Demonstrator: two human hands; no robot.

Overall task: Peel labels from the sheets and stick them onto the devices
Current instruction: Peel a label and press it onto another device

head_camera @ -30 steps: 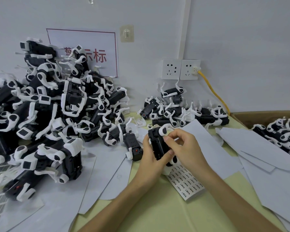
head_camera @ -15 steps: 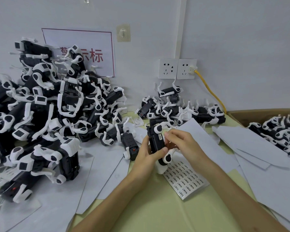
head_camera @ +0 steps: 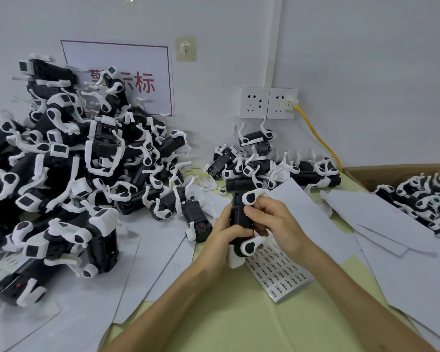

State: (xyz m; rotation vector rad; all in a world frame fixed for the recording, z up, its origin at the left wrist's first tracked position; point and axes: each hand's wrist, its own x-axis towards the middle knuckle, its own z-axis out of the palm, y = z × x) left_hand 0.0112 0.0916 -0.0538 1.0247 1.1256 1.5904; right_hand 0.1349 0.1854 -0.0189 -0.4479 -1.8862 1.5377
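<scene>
1. Nearest us, the label sheet [head_camera: 280, 270] lay flat on the table [head_camera: 239, 313], towards the middle, with its far end under the held device [head_camera: 240, 217]. We judged that the device's lower white end could drag or crease that sheet and lift labels off early. Whether the two actually touched, we could not tell.
2. The main risk we saw was at the device itself. A label pressed down crooked or only at one edge would wrinkle or peel. No label was visible to us under the thumb, so we could not say one was there.
3. The left hand [head_camera: 224, 232] gripped the device upright from its left side. Its thumb lay across the lower black body, and its fingers were curled behind, mostly hidden.
4. The right hand [head_camera: 277, 224] was closed around the device's right side. Its thumb tip pressed on the black front, its forefinger was bent by the upper white knob, and the remaining fingers were curled together.
5. Farther off, a loose device [head_camera: 197, 219] lay just left of the hands. The big pile [head_camera: 74, 174] filled the table's left side and a smaller heap [head_camera: 264, 168] sat at the far edge. We judged the big pile could slide onto the papers if it were knocked.
</scene>
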